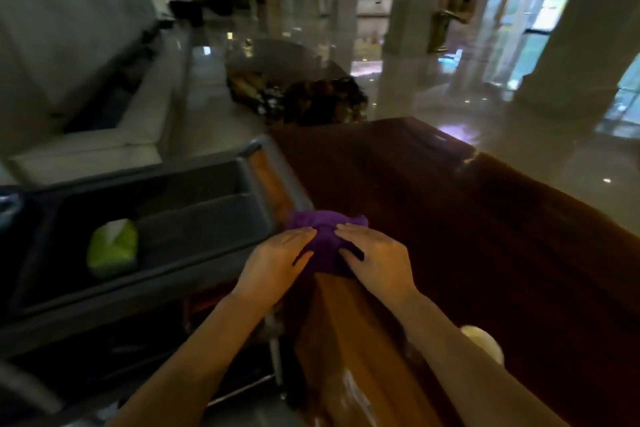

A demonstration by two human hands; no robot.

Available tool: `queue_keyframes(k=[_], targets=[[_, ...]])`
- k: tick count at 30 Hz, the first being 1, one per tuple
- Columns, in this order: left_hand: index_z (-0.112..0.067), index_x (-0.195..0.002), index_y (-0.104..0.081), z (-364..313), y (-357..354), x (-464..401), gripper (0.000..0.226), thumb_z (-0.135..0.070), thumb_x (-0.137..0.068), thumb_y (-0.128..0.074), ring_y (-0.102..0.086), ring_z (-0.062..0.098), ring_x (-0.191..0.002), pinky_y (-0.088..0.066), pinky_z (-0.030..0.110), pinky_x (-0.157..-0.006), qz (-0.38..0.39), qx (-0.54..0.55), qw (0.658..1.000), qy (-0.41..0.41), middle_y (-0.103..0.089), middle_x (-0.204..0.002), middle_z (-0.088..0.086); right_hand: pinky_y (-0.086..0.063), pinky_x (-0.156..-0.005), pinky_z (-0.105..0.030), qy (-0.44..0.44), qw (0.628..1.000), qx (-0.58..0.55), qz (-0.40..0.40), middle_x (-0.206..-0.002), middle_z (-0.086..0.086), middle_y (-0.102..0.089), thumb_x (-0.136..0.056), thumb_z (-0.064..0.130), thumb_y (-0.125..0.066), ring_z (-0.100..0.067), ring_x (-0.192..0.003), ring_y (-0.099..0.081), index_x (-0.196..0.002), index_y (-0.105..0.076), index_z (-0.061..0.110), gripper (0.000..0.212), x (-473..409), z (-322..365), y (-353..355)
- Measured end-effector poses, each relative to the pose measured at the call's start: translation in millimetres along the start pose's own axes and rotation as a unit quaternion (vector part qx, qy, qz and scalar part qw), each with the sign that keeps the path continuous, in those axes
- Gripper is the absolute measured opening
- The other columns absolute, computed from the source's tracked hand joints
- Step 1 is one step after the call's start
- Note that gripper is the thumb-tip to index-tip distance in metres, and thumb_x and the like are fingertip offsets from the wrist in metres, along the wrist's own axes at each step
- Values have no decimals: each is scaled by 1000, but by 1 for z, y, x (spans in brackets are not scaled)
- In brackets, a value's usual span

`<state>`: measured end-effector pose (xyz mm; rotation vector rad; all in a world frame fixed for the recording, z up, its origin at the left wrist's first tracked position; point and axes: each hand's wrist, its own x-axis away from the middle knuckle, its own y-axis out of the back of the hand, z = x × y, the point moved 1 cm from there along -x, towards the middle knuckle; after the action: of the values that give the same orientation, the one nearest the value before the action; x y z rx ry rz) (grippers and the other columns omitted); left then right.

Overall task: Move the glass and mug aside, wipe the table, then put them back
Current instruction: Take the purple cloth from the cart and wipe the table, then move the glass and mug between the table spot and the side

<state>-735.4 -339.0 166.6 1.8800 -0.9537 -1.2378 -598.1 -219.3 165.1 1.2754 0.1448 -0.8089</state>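
Observation:
A bunched purple cloth (325, 236) lies at the left edge of the dark wooden table (467, 218). My left hand (273, 263) and my right hand (377, 260) both press on the cloth, fingers fairly flat over it. Just right of my right forearm, a pale rounded object (483, 343), possibly the mug, shows at the near side of the table; most of it is hidden. A blurred clear shape (277, 326) sits between my forearms, too unclear to identify. No glass is clearly visible.
A dark grey cart tray (156, 281) stands to the left of the table with a green tissue pack (112, 248) in it. A pale sofa (104, 135) is at the far left. A glass table (284, 66) and columns stand on the shiny floor beyond.

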Motion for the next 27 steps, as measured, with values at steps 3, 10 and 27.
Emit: queue_keyframes(k=[3,10,27], targets=[[-11,-110,-65,73,30,12,38,-10,-74,-72,-68,23,-96,-54,36,-85,-11,-12,998,60,-71,-107,10,-49,-88,-23,44,998,-34,31,-110,4,-72,-74,16,-73,-8,-103,-64,-108,-69,20,35,-52,43,-57],[-13,-118,-59,176,36,40,36,-14,-82,-62,-62,27,-107,-47,35,-91,35,-15,985,167,-67,-117,11,-45,-95,-29,108,982,-40,147,-119,-3,-68,-81,14,-67,-16,-111,-62,-115,-65,15,34,-102,97,-155],[-34,-144,-5,216,-26,62,61,-37,-93,-39,2,16,-144,-7,48,-115,234,-125,950,162,0,-157,-3,-10,-116,-43,63,934,71,345,-155,4,-22,-92,35,-50,-13,-143,-11,-143,-27,25,57,-87,77,-203]])
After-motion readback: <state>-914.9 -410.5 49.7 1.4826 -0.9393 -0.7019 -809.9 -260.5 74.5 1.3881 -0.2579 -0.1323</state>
